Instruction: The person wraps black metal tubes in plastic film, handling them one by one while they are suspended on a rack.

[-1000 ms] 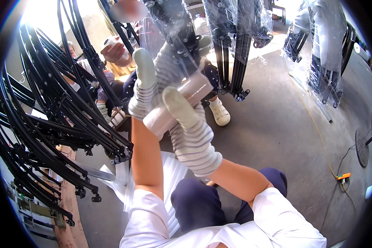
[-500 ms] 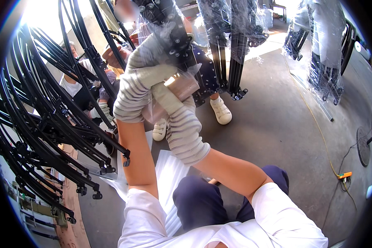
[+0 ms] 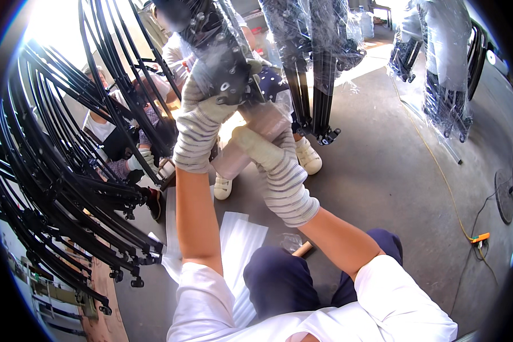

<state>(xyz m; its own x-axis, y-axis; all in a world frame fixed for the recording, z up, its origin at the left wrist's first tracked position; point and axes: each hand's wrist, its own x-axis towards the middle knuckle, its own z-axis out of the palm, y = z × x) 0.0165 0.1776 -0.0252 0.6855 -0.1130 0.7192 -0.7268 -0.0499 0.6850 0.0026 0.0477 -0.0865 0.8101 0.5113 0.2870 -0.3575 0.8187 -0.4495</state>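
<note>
My left hand, in a striped knit glove, is closed at the lower end of a bundle of black folded metal frames; its fingertips are partly hidden behind the bundle. Clear plastic film covers that bundle, which hangs or is held upright. Below it my right hand, gloved the same way, grips a roll of pinkish clear stretch film across its middle. The roll lies at a slant close under the bundle's end.
Curved black metal frames crowd the left side. More film-wrapped frames hang ahead and at far right. Other people are beyond. White foam sheets, a cardboard tube and an orange socket lie on the floor.
My right hand has moved right with the film roll, so my forearms are no longer crossed at the wrists. My left hand has shifted slightly right.
</note>
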